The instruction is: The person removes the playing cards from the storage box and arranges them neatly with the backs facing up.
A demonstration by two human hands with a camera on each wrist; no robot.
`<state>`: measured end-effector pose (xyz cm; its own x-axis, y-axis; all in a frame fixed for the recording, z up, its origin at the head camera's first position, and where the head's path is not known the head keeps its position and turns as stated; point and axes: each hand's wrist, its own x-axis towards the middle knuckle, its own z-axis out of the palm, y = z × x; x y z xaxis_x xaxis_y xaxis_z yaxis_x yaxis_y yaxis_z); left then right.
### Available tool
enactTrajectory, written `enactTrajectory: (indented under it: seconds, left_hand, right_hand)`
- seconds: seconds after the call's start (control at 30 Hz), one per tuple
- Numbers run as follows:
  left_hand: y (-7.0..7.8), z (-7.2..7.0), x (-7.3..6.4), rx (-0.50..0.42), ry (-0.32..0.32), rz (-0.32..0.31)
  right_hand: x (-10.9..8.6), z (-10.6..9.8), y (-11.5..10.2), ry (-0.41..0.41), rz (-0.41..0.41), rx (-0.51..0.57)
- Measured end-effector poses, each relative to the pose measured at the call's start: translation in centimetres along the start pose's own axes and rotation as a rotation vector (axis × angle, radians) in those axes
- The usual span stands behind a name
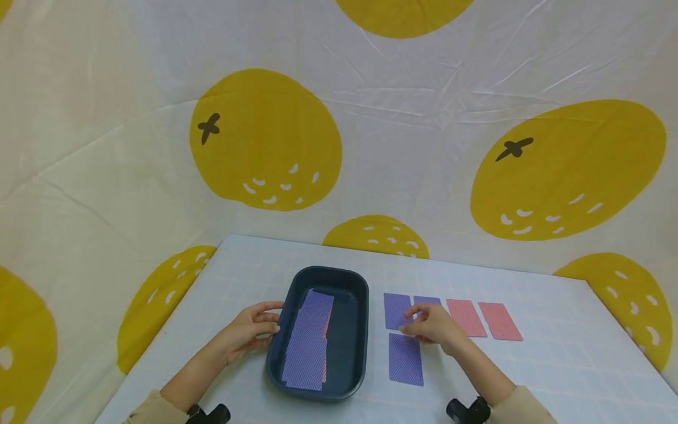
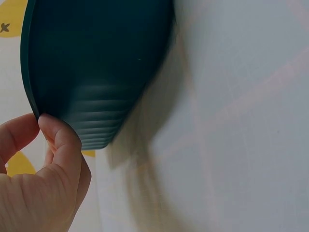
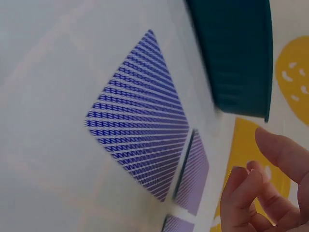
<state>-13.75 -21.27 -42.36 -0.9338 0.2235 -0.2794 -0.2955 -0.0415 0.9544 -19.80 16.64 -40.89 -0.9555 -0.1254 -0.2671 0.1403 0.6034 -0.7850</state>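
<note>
Lying flat, purple cards [image 1: 406, 360] show fine patterning.

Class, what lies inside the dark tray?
The dark tray holds overlapping purple-backed cards, with slivers of red-backed cards showing beneath. Whatever lies fully underneath is covered and cannot be counted.

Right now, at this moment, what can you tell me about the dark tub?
The tub is a deep blue-green, open-topped rounded rectangle with a thin rim, smooth and plastic-looking. It sits upright on the pale table, left of the loose cards. Purple- and pink-backed cards lie inside, towards its left. The left hand pinches its left rim.
</note>
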Motion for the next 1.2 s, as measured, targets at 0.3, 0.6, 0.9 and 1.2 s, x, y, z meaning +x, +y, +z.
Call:
enactTrajectory:
  seconds: [0.3, 0.6, 0.9, 1.2]
  left_hand:
    - [0.2, 0.0, 0.1, 0.005, 0.005, -0.004]
    - [0.2, 0.0, 0.1, 0.007, -0.002, 0.011]
    - [0.2, 0.1, 0.1, 0.006, 0.012, 0.001]
    - [0.2, 0.1, -0.1, 0.026, 0.017, 0.003]
  right_hand:
    - [1.3, 0.6, -4.2, -0.085, -0.081, 0.104]
    - [2.5, 3.3, -7.8, -0.277, -0.198, 0.163]
    - [3.2, 6.5, -10.1, -0.375, -0.212, 0.117]
    - [3.8, 9.1, -11.4, -0.484, -0.256, 0.022]
